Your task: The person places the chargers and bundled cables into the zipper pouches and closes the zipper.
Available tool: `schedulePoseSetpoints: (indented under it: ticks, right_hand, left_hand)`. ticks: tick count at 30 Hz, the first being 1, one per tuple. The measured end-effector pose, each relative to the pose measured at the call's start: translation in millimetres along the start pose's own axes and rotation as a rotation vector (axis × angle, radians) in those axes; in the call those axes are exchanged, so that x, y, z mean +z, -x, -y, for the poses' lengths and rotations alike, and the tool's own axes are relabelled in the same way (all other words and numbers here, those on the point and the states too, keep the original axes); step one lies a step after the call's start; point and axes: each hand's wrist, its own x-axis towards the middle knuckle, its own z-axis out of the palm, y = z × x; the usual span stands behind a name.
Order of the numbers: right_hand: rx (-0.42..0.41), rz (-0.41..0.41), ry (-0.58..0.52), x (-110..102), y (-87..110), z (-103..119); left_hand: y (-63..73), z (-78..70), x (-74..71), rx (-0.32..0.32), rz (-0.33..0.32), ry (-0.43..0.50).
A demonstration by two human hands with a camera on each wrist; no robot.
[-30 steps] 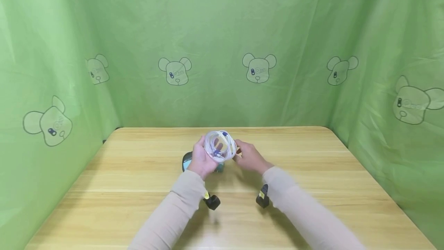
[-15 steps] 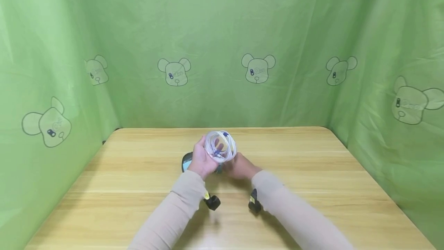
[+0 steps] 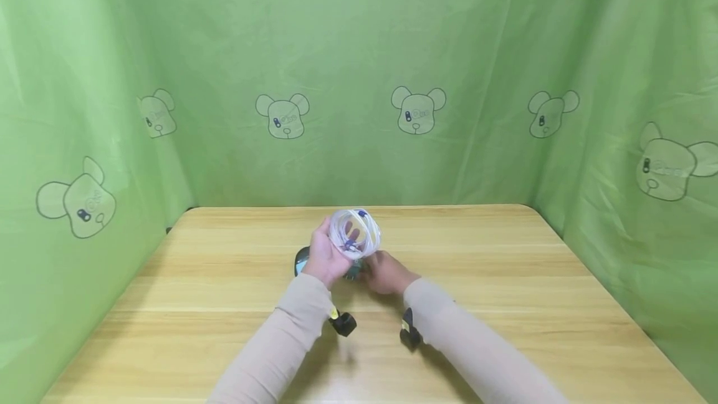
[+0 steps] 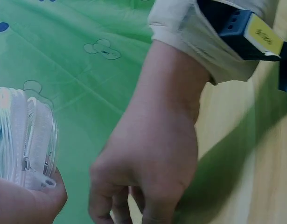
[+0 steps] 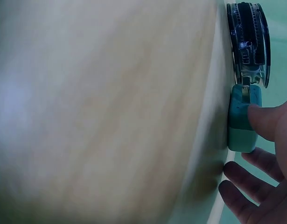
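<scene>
My left hand (image 3: 328, 260) holds up a clear round zip case (image 3: 336, 229) with a coiled white cable (image 3: 370, 235) inside. Its white zipper (image 4: 33, 172) shows in the left wrist view. Lower and to the right, my right hand (image 3: 387, 273) is down at the table. The right wrist view shows its thumb over the side of a teal block (image 5: 241, 135), with the other fingers spread near the block's lower end. A metal piece sticks out of the block's upper end. Beside that end stands a dark round zipped case (image 5: 248, 42). My left hand partly hides these items in the head view.
The things lie on a light wooden table (image 3: 505, 304). Green curtains (image 3: 348, 30) printed with bear heads surround it at the back and sides. A black wrist camera (image 3: 343, 324) hangs below the left cuff, another (image 3: 411, 329) below the right.
My right hand has left the side of the clear case and moved down and left to the teal block. The left hand still holds the case, nearly in place.
</scene>
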Motion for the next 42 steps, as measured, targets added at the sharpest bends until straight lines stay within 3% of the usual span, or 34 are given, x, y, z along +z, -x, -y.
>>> schedulePoseSetpoints:
  ticks: [7, 14, 32, 42]
  right_hand:
    - [0.041, 0.053, -0.048, -4.8, -1.4, 0.5]
    - [0.059, 0.085, -0.076, -7.1, -1.7, 1.9]
    - [0.106, 0.123, -0.067, -10.5, 0.5, 0.4]
    - [0.132, 0.144, -0.068, -14.3, 5.9, -4.0]
  left_hand:
    - [-2.0, -7.9, 0.3, 0.000, 0.007, 0.014]
    - [-5.0, -22.8, -4.3, 0.026, -0.032, 0.074]
    - [-8.4, -43.9, -11.6, 0.064, -0.040, 0.113]
    - [-7.8, -45.7, -13.4, 0.066, -0.051, 0.119]
